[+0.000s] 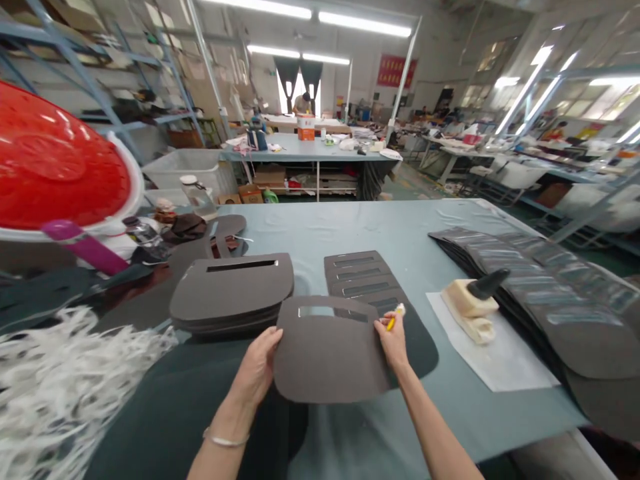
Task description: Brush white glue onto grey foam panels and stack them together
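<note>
Between my two hands I hold up a dark grey flat panel with rounded lower corners and a long slot near its top edge. My left hand pinches its left edge. At the right edge my right hand grips the panel and also a small yellow-handled tool with a whitish tip. Behind and partly under the held panel lies a larger dark piece with several slots. To the left sits a stack of similar slotted panels.
On the right, a cream block-shaped container with a black nozzle stands on a white sheet, beside layered slotted dark pieces. White shredded strips, a purple object and a red basin crowd the left. A clear bottle stands behind.
</note>
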`<state>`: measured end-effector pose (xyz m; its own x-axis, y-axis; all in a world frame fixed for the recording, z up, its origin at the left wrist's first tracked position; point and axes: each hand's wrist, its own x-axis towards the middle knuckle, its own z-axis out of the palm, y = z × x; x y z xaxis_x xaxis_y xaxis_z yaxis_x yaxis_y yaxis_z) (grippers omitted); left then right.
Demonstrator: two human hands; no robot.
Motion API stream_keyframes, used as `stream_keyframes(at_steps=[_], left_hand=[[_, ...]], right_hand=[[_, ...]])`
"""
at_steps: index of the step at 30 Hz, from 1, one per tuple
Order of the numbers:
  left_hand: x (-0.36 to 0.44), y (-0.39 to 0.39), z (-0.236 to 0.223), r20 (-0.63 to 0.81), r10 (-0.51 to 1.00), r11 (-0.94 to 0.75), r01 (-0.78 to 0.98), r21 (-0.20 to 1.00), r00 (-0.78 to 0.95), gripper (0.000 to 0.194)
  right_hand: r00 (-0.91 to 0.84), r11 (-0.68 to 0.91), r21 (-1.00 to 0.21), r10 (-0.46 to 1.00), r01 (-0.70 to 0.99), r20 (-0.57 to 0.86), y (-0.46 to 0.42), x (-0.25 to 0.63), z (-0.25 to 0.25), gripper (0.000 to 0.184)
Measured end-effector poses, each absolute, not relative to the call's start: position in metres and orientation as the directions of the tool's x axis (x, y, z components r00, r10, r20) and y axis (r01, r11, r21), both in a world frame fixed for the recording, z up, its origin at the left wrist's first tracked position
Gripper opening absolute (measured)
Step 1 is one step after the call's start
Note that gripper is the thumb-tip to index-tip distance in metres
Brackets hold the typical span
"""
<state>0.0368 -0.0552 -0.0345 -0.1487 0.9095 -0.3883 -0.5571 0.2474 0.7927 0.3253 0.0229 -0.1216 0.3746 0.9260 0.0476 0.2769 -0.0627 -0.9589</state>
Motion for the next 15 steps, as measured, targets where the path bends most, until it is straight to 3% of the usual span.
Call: stream_keyframes(at_steps=[3, 5, 12, 15], left_hand=[[0.088, -0.056, -0.089, -0.461, 0.885, 0.409, -0.360, 0.838, -0.068, 0.030], [0.122, -0.055, -0.118, -0.496, 0.867, 0.469, -0.247, 0.848, -0.054, 0.033], [0.197, -0.033, -0.167, -0.399, 0.847, 0.413, -0.036, 0.910, -0.353, 0.049], [0.204, -0.027, -0.177, -0.350, 0.827, 0.408, 0.040, 0.912, -0.441, 0.046]], right_hand=[[0.375, -0.151, -0.809, 0.923, 0.569, 0.091, 0.017, 0.409, -0.139, 0.028], [0.346, -0.165, -0.721, 0.932, 0.673, 0.111, 0.020, 0.451, -0.147, 0.025], [0.283, -0.143, -0.556, 0.943, 0.819, 0.175, 0.068, 0.507, -0.167, 0.024], [0.273, -0.157, -0.502, 0.947, 0.850, 0.167, 0.086, 0.511, -0.177, 0.025]])
